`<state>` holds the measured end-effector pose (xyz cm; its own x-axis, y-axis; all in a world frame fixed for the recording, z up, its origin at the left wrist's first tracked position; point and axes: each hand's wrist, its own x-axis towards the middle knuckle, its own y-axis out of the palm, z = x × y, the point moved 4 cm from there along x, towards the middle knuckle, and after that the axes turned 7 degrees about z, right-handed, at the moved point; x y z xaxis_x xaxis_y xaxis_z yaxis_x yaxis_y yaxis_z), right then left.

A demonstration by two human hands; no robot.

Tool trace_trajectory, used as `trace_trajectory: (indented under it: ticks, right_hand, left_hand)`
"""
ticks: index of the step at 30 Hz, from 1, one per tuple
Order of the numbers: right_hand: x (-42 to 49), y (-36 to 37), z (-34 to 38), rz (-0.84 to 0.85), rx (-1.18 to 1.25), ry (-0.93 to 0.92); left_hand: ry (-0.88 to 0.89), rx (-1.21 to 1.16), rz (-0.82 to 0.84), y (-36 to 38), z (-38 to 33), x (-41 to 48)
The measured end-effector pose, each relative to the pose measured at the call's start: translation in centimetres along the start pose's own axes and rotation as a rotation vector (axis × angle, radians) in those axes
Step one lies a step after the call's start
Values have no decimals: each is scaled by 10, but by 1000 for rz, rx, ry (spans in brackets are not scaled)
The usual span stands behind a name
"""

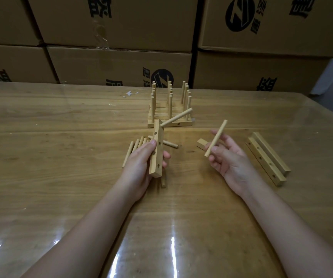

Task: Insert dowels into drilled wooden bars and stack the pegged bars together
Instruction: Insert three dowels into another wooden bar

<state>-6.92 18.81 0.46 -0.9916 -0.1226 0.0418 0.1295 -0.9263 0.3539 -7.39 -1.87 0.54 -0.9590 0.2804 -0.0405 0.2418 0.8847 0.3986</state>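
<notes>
Gripping a drilled bar (pixel 158 151) round its middle, the left hand (pixel 139 167) shows one peg (pixel 176 119) seated and other holes empty. Just beside, the right hand (pixel 227 157) pinches a loose dowel (pixel 216 137). Beyond both stands the pegged stack (pixel 181 123); two bare bars (pixel 265 159) remain.

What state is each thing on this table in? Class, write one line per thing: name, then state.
Drilled bar: held up in the left grip, one peg in its far end, other holes empty.
Dowel: pinched in the right grip, not yet inserted.
Pegged stack: standing, pegs upright.
Spare dowels: lying flat.
Two spare bars: lying side by side, no pegs in them.
</notes>
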Motion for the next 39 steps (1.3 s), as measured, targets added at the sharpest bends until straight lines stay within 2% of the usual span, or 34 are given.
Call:
trace_trajectory:
  ticks: [3,7,9,13,18,27,39]
  right_hand:
    - [2,1,-1,-22,-9,-12]
    - [0,3,-4,-39,-305,10]
    - [1,5,-6,-46,-372,6]
    - [1,7,-6,-92,-363,-19]
    - [-1,11,-7,-14,-469,27]
    - [-7,34,-10,67,-371,-130]
    - [-9,38,-18,41,-577,-152]
  left_hand:
    - [-8,-3,10,0,0,1]
    - [-16,7,7,0,1,2]
    - [-21,3,8,0,1,2]
    - [-36,0,4,-1,2,1]
    - [-23,26,18,1,2,0]
    - [27,211,6,2,5,1]
    - [33,263,51,4,5,1]
